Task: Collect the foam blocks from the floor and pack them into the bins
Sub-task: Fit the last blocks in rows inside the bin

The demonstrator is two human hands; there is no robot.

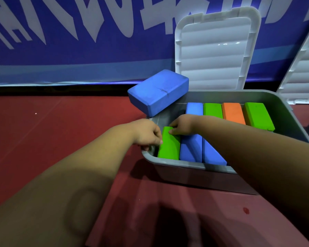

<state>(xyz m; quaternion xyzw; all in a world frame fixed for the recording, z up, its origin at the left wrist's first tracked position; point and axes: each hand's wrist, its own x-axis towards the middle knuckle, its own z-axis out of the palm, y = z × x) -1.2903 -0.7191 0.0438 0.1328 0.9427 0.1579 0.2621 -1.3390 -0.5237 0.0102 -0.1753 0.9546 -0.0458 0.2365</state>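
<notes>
A grey bin (pixel 189 164) stands on the red floor with foam blocks on edge inside. At its near left corner is a green block (pixel 169 147), beside two blue blocks (pixel 191 148). My left hand (pixel 148 133) pinches the green block's left side at the bin wall. My right hand (pixel 183 126) grips its far end from above. A back row holds a blue block (pixel 194 108), a green block (pixel 212 108), an orange block (pixel 233 112) and another green block (pixel 258 115). A large blue block (pixel 158 92) leans tilted on the bin's far left rim.
The bin's white ribbed lid (pixel 214 50) stands open against a blue banner wall (pixel 78 41). A second white lid (pixel 303 68) shows at the right edge. Red floor (pixel 52 125) stretches to the left and in front of the bin.
</notes>
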